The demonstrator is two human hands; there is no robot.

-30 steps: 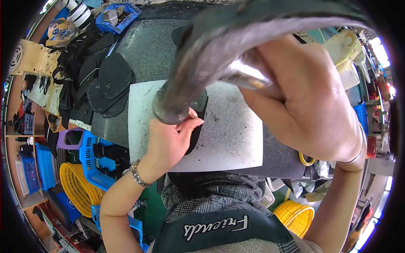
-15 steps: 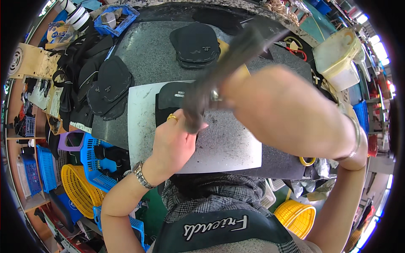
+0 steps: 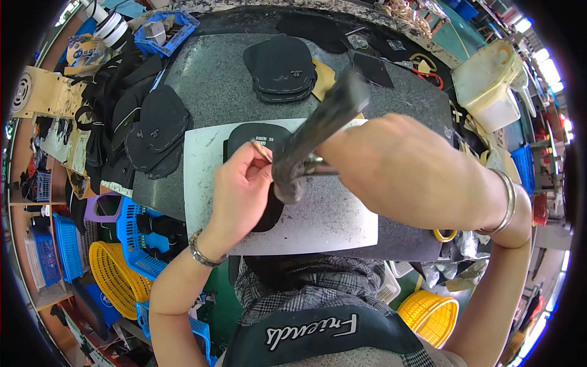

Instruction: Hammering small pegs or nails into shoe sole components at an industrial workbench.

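Note:
My right hand (image 3: 397,168) is wrapped round the handle of a dark, worn hammer (image 3: 321,128). The hammer's head hangs beside the fingers of my left hand (image 3: 238,192), over a black insole-shaped piece (image 3: 246,133) with pale printing near its far end. My left thumb and fingers are pinched together above that piece. What they grip is hidden by the fingers and the hammer. Beneath the black piece lies a white board (image 3: 330,227), speckled with dark marks.
Stacked black pieces lie at the back of the grey table (image 3: 208,73), on its far middle (image 3: 278,64) and left (image 3: 160,122). Red-handled scissors (image 3: 430,76) and a white plastic container (image 3: 486,79) stand right. A blue crate (image 3: 165,32) sits far left.
The hammer has swung and is less blurred, its head still near my left hand. My left hand has turned and shifted slightly left, uncovering more of the black piece.

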